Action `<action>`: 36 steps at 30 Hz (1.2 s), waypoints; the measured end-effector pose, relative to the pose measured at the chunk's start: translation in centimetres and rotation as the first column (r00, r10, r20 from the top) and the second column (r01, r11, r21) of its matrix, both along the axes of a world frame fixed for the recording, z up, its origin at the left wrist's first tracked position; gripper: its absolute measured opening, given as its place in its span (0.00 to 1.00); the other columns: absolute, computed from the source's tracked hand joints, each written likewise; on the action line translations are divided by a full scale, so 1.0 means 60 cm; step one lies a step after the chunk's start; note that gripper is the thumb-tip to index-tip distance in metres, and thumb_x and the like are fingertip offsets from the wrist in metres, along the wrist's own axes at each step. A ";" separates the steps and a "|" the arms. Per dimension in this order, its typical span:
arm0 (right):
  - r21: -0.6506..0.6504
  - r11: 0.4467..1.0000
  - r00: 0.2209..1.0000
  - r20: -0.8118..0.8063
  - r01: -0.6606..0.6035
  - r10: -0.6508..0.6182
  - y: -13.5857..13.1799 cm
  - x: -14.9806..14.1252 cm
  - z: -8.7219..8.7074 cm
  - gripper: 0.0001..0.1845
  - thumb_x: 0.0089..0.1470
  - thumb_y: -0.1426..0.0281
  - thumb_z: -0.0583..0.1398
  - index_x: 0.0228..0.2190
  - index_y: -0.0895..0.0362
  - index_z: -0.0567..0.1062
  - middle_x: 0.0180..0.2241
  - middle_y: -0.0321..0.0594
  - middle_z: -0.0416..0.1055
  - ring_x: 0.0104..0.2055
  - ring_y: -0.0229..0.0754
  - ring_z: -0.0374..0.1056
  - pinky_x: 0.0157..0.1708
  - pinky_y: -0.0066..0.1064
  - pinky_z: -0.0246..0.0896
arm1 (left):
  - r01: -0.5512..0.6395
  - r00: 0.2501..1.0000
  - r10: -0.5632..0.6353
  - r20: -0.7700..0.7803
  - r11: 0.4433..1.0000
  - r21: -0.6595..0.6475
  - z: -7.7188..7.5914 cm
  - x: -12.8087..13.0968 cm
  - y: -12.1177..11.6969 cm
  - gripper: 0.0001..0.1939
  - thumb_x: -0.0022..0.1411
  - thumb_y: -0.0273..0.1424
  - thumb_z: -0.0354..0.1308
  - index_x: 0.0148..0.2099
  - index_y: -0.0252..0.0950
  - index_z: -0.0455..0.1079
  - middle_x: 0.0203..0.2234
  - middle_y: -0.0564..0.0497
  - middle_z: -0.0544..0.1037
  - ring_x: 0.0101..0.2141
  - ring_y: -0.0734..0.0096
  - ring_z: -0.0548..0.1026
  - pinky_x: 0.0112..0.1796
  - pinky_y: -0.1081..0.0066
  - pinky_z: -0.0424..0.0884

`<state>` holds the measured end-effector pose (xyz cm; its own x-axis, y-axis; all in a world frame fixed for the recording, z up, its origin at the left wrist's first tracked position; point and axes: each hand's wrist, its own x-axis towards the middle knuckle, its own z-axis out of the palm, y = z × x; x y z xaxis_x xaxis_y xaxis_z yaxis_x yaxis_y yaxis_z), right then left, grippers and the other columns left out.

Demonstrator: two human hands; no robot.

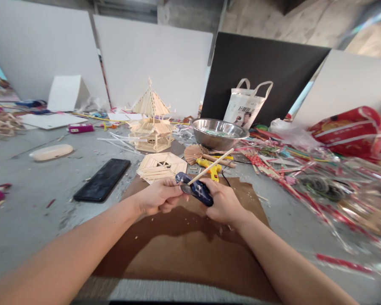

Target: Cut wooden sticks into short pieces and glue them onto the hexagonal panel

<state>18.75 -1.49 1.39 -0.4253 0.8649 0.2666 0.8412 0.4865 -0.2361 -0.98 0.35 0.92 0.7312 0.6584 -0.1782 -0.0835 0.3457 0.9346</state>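
Note:
My right hand (224, 201) is closed around a dark blue handled cutting tool (201, 192) with a grey blade near its left end. A thin pale wooden stick (212, 166) slants up and right from the blade. My left hand (161, 195) is closed by the blade, with its fingers pinched at what looks like the stick's lower end; the fingers partly hide the grip. Just beyond lies a flat hexagonal panel of wooden sticks (160, 166). A yellow glue gun (212, 168) rests behind my right hand. Beneath both hands is a brown mat (190, 254).
A stick-built pagoda model (152, 123) stands at the back, left of a metal bowl (220, 133) and a white bag (246, 103). A black phone (103, 180) and a white oblong case (51, 152) lie left. Red-patterned strips (273, 173) and wrappings clutter the right.

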 end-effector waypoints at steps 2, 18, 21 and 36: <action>0.009 1.000 1.000 0.012 -0.015 0.015 0.000 0.000 0.000 0.29 0.34 0.71 0.54 0.44 0.57 0.60 0.39 0.41 0.66 0.39 0.44 0.62 0.36 0.32 0.55 | 0.057 0.998 -0.057 -0.007 0.996 -0.062 -0.002 -0.003 0.002 0.11 0.53 0.36 0.50 0.26 0.31 0.63 0.09 0.62 0.46 0.11 0.87 0.42 0.11 0.84 0.40; -0.047 0.997 0.993 0.105 0.058 -0.053 -0.014 -0.011 0.018 0.13 0.37 0.69 0.52 0.31 0.56 0.64 0.27 0.38 0.68 0.27 0.40 0.64 0.25 0.26 0.51 | -0.089 0.994 0.098 -0.046 0.981 0.175 0.007 -0.002 -0.001 0.16 0.50 0.41 0.52 0.26 0.31 0.63 0.09 0.62 0.46 0.11 0.87 0.42 0.13 0.81 0.40; -0.052 0.995 0.990 0.119 0.087 -0.080 -0.012 -0.012 0.016 0.14 0.37 0.69 0.52 0.32 0.55 0.64 0.27 0.38 0.69 0.28 0.41 0.64 0.26 0.27 0.51 | -0.164 0.975 0.206 -0.083 0.918 0.360 0.001 0.005 0.000 0.17 0.51 0.42 0.50 0.26 0.31 0.63 0.09 0.61 0.50 0.12 0.85 0.46 0.14 0.79 0.43; -0.033 0.987 0.984 -0.087 -0.158 0.155 0.004 0.009 0.010 0.31 0.32 0.77 0.53 0.44 0.56 0.57 0.40 0.41 0.62 0.41 0.43 0.59 0.40 0.32 0.52 | -0.123 0.992 0.120 0.028 0.981 0.148 0.001 0.019 -0.021 0.13 0.51 0.39 0.51 0.26 0.32 0.62 0.09 0.62 0.48 0.11 0.87 0.43 0.13 0.81 0.41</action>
